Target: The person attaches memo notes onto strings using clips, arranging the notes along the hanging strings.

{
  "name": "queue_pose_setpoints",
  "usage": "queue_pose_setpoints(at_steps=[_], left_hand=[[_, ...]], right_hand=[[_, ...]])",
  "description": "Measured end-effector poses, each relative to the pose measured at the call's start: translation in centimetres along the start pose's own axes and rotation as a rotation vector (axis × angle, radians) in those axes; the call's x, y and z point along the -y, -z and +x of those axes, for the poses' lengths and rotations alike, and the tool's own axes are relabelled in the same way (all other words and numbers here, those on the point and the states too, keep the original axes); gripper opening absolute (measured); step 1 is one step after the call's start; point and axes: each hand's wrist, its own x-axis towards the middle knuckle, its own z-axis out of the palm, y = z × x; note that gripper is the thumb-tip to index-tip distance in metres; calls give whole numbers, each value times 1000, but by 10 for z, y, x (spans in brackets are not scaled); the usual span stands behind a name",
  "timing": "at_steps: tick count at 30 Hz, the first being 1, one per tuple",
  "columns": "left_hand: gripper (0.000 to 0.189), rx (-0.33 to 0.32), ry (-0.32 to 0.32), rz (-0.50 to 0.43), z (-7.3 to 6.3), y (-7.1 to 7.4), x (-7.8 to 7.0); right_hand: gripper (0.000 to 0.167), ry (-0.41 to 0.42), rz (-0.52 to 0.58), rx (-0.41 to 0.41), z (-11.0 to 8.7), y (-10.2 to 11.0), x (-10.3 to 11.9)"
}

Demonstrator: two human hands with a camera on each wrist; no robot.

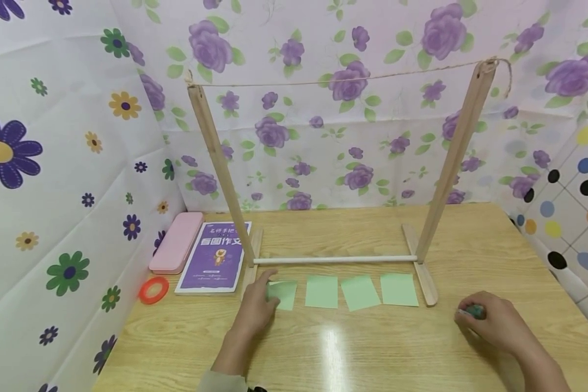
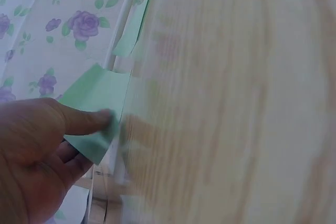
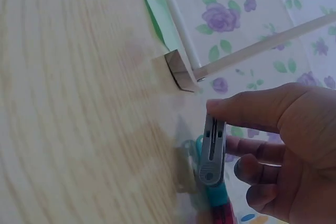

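My left hand pinches the leftmost green sticky note between thumb and fingers. In the left wrist view the thumb lies across the note, which is tilted up from the table. More green sticky notes lie in a row to its right. My right hand holds a small grey and teal tool with a long slot, its exact kind unclear, above the right of the table. Behind it in the right wrist view a red part shows, mostly cut off by the frame.
A wooden frame with two posts stands behind the notes. Twine joins the post tops, and a white rod joins the bases. At left lie a purple book, a pink case and a red ring.
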Motion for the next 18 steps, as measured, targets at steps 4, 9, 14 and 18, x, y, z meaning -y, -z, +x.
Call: queue_pose_setpoints(at_steps=[4, 9, 14, 18], left_hand=[[26, -19, -13, -87, -3, 1, 2], [20, -68, 16, -181, -4, 4, -1], [18, -87, 40, -190, -4, 5, -2], [21, -64, 55, -198, -6, 5, -1]], right_hand=[[20, 0, 83, -52, -5, 2, 6], [21, -26, 303, -38, -6, 3, 12], [24, -37, 490, 2, -6, -7, 20], [28, 27, 343, 56, -4, -19, 28]])
